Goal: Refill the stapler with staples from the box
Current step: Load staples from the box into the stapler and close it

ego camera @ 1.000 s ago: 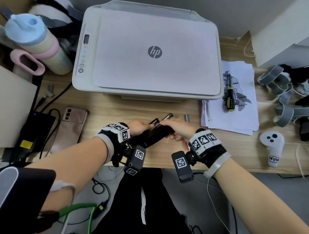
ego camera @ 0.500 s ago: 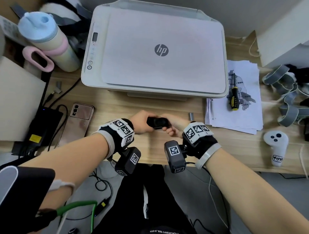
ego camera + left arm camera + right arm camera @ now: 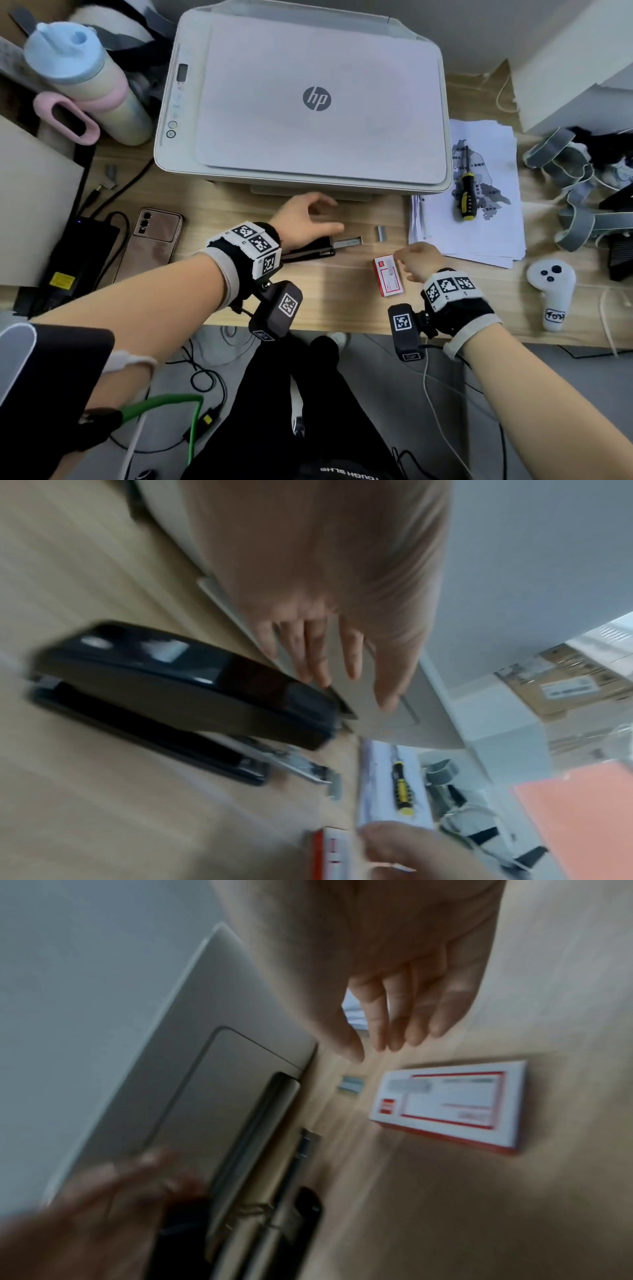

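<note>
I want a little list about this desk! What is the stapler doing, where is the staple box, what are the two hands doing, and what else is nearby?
stapler: black stapler lying on the desk, its metal tray slid out
staple box: red and white box flat on the desk, closed
loose staples: small strip beside the tray
left hand: open above the stapler, holding nothing
right hand: open, beside the box
nearby: printer, screwdriver on papers, phone

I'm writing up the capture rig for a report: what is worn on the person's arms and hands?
Both forearms are bare, hands ungloved. Each wrist carries a black strap with a pale grey cuff and white blocks printed with black square markers: left wrist band, right wrist band. A black camera module bearing a marker tag hangs under each: and. A thin white cable trails from the right one.
</note>
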Available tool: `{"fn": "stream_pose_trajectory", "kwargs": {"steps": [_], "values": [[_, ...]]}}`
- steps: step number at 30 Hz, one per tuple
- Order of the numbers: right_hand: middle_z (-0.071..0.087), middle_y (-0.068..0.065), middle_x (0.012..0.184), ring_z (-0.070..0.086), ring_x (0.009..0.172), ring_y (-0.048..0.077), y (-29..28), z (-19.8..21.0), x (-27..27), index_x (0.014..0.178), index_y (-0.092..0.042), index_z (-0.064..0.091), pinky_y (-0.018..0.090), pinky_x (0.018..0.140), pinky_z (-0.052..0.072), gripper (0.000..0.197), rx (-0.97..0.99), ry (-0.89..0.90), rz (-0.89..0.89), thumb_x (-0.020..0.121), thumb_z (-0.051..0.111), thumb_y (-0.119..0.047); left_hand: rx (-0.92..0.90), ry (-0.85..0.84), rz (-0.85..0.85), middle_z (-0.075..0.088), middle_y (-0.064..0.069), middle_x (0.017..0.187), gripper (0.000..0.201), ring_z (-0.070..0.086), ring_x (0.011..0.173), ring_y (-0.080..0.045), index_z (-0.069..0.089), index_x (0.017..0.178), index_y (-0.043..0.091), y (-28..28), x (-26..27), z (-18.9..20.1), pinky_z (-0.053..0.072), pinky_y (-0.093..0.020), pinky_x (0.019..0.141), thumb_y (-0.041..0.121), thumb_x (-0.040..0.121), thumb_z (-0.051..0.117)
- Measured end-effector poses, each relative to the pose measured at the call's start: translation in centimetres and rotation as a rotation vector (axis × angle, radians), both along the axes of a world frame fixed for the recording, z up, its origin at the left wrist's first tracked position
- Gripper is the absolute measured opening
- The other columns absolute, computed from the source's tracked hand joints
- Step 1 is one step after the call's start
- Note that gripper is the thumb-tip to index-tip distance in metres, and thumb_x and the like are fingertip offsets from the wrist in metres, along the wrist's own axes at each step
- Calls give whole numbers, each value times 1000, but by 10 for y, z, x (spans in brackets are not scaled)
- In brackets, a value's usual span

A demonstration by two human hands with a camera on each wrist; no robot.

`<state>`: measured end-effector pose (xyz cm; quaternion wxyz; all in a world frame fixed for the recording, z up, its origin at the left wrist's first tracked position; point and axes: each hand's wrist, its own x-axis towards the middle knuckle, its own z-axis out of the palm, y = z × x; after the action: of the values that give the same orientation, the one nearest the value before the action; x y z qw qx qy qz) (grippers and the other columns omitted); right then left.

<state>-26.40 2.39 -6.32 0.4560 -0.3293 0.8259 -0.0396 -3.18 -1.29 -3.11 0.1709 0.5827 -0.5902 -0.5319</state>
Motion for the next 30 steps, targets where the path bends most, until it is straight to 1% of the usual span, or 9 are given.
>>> {"fn": "stream_pose_trajectory", "kwargs": {"steps": [3,9,13,15,17,20,24,27,30], "values": [[61,7,85,60,84,28,9,-10,-1,97,-11,62,36,79,51,36,0,78,174,69,66,-35,-80,89,79,64,0,82,6,58,79,-15,67,88,16,0,-24,15,48,-29,80,14,84,63],[61,11,104,58,91,29,19,-17,11,106,-10,44,33,72,45,57,-58,235,436,67,70,-42,282,199,-203,60,-3,62,24,58,38,-1,59,73,17,11,-67,19,43,-14,41,10,94,49],[64,11,109,61,102,32,13,-14,4,111,-12,50,33,81,48,45,-68,246,490,76,66,-34,507,53,-312,61,-5,73,22,62,50,-9,61,82,11,19,-73,1,51,-15,47,13,96,44],[67,10,103,65,96,29,7,-10,-4,96,-16,60,31,81,52,27,-31,66,362,77,63,-34,492,-11,-288,59,-9,82,17,60,59,-14,60,100,4,23,-75,-3,52,-16,51,13,96,46],[69,13,97,69,91,27,5,-7,-9,82,-17,62,38,86,56,21,33,-196,131,71,67,-34,475,-55,-297,57,-14,95,36,60,69,-18,49,124,3,25,-76,-6,55,-21,61,18,92,56],[70,17,92,71,83,26,4,-2,-12,102,-7,63,37,83,58,44,80,-430,-57,70,72,-34,481,-70,-342,58,-15,109,72,60,82,-20,29,141,12,27,-80,-7,55,-29,71,24,82,70],[67,14,85,67,68,20,5,11,-10,110,-7,62,26,69,59,36,28,-629,-111,84,64,-32,278,-77,-375,62,-6,93,66,58,64,-17,41,133,7,26,-89,-10,51,-25,58,19,78,74],[64,11,71,66,55,13,7,17,-12,95,-5,65,19,59,58,28,-49,-644,-96,86,61,-32,164,-196,-426,57,-4,93,51,56,81,-23,52,119,5,24,-85,-12,47,-28,70,21,76,75],[63,10,72,65,62,15,10,19,-16,85,-10,65,19,59,56,23,-65,-658,-67,88,58,-32,114,-235,-456,52,-3,94,42,50,81,-19,56,113,4,23,-81,-13,36,-17,58,21,79,73]]}}
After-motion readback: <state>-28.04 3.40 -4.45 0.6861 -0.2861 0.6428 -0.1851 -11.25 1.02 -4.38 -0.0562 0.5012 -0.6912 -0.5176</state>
